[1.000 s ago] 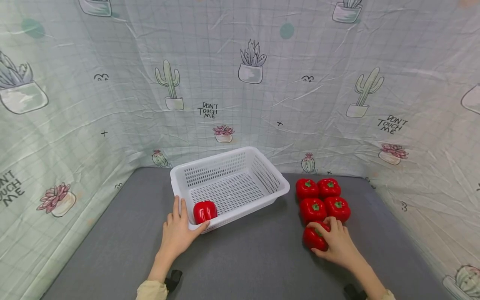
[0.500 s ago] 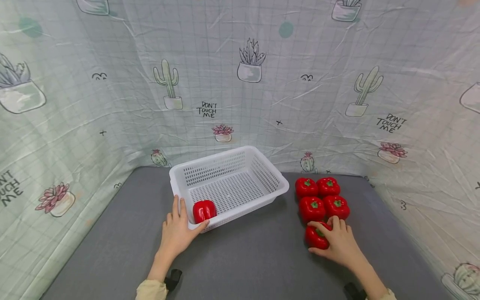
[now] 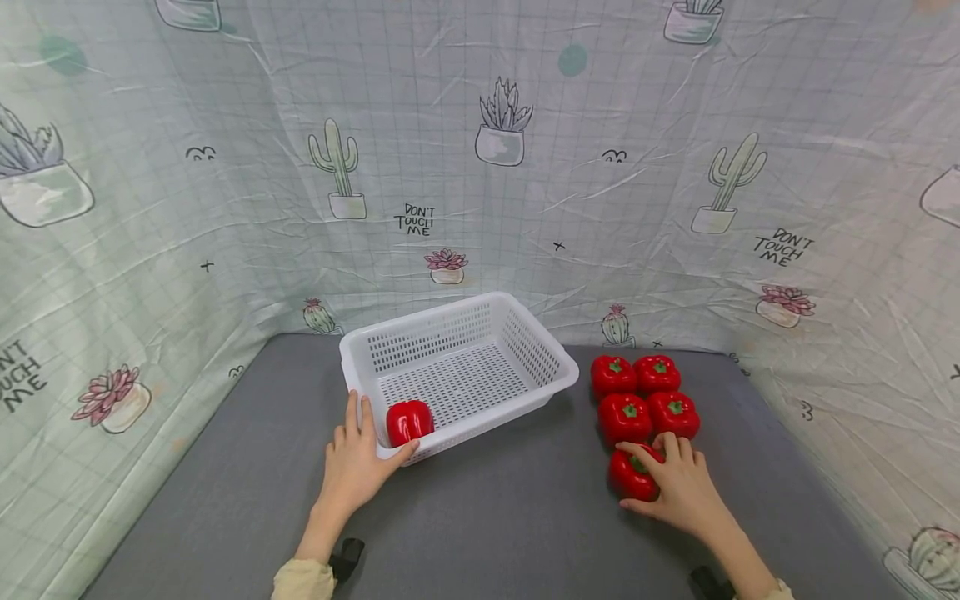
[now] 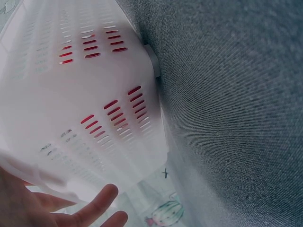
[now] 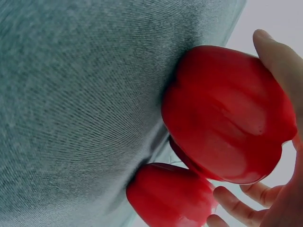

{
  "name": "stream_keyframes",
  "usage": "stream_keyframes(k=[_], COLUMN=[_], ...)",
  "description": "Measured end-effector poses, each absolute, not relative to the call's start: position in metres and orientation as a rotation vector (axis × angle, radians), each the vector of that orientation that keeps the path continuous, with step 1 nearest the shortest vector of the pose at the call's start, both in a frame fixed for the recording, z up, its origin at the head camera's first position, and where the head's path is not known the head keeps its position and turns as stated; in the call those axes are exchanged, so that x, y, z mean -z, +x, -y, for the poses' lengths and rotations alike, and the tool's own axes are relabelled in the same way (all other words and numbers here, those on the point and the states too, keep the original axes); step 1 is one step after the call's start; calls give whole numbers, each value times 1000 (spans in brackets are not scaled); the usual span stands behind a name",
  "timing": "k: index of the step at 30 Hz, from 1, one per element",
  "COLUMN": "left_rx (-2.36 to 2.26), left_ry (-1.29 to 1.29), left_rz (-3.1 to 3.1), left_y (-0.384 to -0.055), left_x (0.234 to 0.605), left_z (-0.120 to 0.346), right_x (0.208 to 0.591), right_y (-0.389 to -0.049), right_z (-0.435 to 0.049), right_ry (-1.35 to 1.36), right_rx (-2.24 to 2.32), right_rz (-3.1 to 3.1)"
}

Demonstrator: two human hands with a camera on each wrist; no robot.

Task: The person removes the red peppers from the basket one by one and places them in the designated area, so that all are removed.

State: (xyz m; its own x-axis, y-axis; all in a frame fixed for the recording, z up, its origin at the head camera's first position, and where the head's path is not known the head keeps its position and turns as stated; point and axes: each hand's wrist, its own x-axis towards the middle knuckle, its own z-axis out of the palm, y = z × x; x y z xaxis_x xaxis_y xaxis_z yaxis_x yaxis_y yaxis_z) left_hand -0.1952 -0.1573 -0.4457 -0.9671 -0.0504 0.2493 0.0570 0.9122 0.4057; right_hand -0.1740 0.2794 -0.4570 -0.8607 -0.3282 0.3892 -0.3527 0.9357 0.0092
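My left hand rests at the near left corner of a white plastic basket, its fingers straight along the left rim and thumb over the front rim. One red bell pepper lies on its side in that corner; red shows through the slots in the left wrist view. My right hand holds another red bell pepper from above between thumb and fingers, close over the table. Right behind it, two rows of red bell peppers with green stems stand upright, partly seen past my fingers in the right wrist view.
The grey tabletop spreads around the basket and peppers. A cloth printed with cacti hangs behind the table and along both sides. The basket's far right corner points toward the peppers. Black wrist straps show below the hands.
The bell pepper in my right hand has shifted slightly to the right, with its tilt changed a little. My left hand, the basket and the other peppers keep their places.
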Motion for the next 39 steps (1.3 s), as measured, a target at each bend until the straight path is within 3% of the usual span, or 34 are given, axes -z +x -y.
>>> stream_keyframes(k=[20,39], left_rx=[598,630], left_ry=[-4,0], left_rz=[2803,2806], left_y=[-192,-193], left_x=[446,444], left_z=[157,156], right_x=[458,396], right_y=[-178,-198], right_z=[-270,-253], right_ry=[410,659], right_rx=[-22,-145], right_rz=[2584,2528])
